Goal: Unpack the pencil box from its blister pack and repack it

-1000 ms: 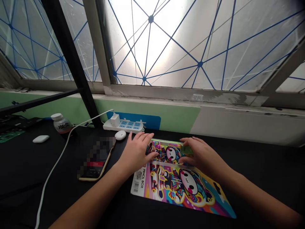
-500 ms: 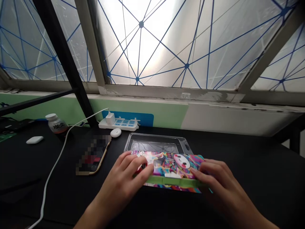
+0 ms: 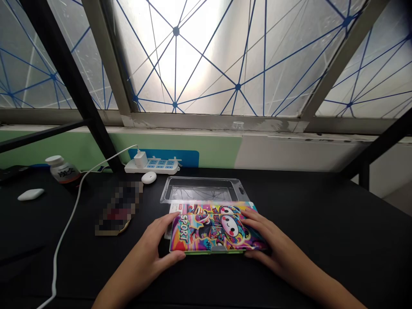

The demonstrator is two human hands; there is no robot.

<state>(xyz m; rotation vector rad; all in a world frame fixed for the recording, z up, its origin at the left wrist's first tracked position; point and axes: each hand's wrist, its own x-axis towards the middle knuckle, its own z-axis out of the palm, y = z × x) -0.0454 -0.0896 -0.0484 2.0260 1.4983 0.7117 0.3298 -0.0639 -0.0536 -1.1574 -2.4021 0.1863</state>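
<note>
A flat pencil case (image 3: 206,234) with a bright cartoon print, the word SPORT and a thin green edge lies face up on the black table. My left hand (image 3: 159,240) grips its left end, with the thumb along the front edge and the fingers at the back corner. At the right end, my right hand (image 3: 268,238) holds it likewise, fingers over the top and thumb at the front. A printed card (image 3: 182,207) in similar colours sticks out from behind and under the case. Just beyond sits a clear plastic tray (image 3: 199,182), partly overlapped by the card.
On the left lie a partly pixelated phone-like object (image 3: 119,212), a round white case (image 3: 149,177), a white mouse-like object (image 3: 31,194) and a white bottle (image 3: 62,169). A power strip (image 3: 152,165) stands by the wall, its white cable (image 3: 69,223) running toward me.
The pencil case has turned from tilted, green side toward me, to flat with its printed face up. Both hands have shifted to its ends. The camera view has swung slightly right.
</note>
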